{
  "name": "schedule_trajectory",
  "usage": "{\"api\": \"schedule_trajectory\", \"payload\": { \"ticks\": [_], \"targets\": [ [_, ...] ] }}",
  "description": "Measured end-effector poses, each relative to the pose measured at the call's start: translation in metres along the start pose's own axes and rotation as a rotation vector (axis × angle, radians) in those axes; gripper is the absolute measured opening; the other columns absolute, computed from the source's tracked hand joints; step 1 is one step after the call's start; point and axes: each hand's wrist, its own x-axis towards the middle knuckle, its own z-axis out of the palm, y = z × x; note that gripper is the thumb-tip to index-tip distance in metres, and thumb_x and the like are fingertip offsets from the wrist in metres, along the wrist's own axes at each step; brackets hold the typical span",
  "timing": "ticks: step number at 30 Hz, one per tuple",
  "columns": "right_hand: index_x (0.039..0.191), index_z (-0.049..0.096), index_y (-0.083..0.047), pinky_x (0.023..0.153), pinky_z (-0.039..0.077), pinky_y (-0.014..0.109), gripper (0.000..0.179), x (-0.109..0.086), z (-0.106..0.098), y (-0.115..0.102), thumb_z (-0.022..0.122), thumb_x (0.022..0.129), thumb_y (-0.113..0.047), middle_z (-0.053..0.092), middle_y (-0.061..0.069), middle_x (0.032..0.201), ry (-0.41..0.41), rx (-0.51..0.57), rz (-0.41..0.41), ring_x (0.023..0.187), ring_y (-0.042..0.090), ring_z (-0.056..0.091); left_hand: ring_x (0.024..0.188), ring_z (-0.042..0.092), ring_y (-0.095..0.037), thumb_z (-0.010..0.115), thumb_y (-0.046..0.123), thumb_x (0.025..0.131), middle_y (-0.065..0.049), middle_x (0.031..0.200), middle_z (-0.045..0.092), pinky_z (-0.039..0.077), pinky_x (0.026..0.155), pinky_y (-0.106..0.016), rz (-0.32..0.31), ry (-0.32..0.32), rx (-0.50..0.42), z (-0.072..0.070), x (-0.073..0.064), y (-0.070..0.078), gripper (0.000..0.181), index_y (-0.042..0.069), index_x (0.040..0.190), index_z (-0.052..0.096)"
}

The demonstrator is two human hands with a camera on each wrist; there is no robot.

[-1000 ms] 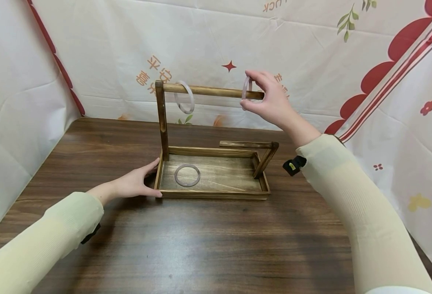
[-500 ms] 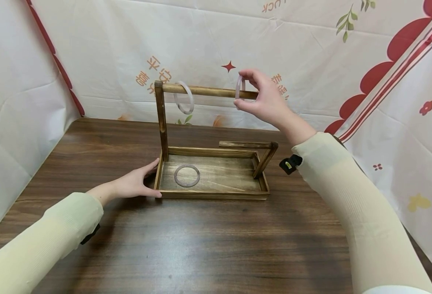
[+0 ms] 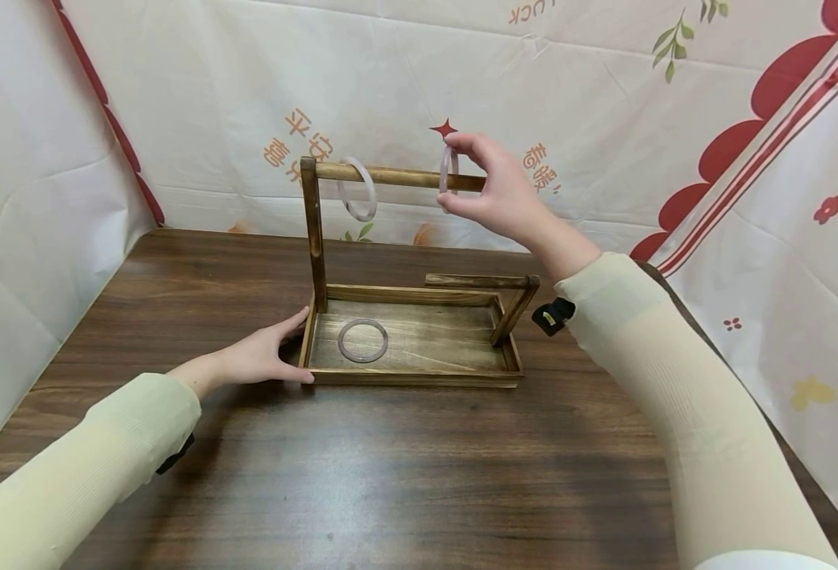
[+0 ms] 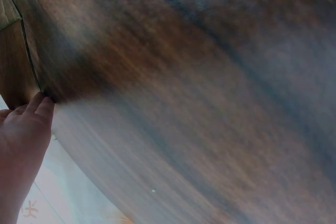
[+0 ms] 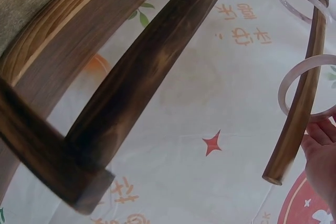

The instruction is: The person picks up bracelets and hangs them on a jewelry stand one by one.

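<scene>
In the head view a wooden bangle stand has a tray base (image 3: 440, 340), a high bar (image 3: 408, 176) and a lower bar (image 3: 472, 281). Between thumb and fingertips my right hand (image 3: 508, 194) pinches a pale translucent bangle (image 3: 443, 170), which encircles the high bar near its free end. Another pale bangle (image 3: 371, 194) hangs farther left on that bar. A greyish bangle (image 3: 363, 359) lies flat in the tray. My left hand (image 3: 258, 354) holds the tray's left end, thumb at the front corner. The right wrist view shows the pinched bangle (image 5: 284, 90) around the bar.
The stand rests on a dark wood-grain table (image 3: 390, 475). A white printed cloth (image 3: 234, 71) hangs behind and at both sides. The tall left post (image 3: 314, 237) and short right post (image 3: 515, 313) rise from the tray.
My right hand has slid the pinched bangle leftward along the high bar, from near its free end further inward. The left hand, stand and other bangles stay put.
</scene>
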Motion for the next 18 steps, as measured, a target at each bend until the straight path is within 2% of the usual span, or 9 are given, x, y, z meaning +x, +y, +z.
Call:
{"api": "schedule_trajectory", "payload": {
  "ticks": [8,18],
  "targets": [
    [0.132,0.047,-0.001,0.111,0.030,0.030,0.060,0.004,0.006,-0.007,0.072,0.078,-0.011,0.052,0.012,0.133,-0.024,0.020,-0.015,0.128,0.020,0.044,0.138,0.025,-0.041,0.074,0.042,0.078,-0.028,0.150,0.024,0.026,0.107,-0.056,0.002,-0.003,0.003,0.001,0.000,-0.001,0.110,0.005,0.151,0.000],
    [0.133,0.048,-0.002,0.110,0.032,0.027,0.062,0.010,0.013,-0.011,0.074,0.078,-0.014,0.052,0.011,0.134,-0.040,-0.027,-0.048,0.128,0.018,0.045,0.139,0.025,-0.040,0.074,0.041,0.078,-0.027,0.150,0.024,0.027,0.108,-0.056,0.001,-0.003,-0.007,0.000,0.000,0.000,0.110,0.006,0.151,0.000]
  ]
}}
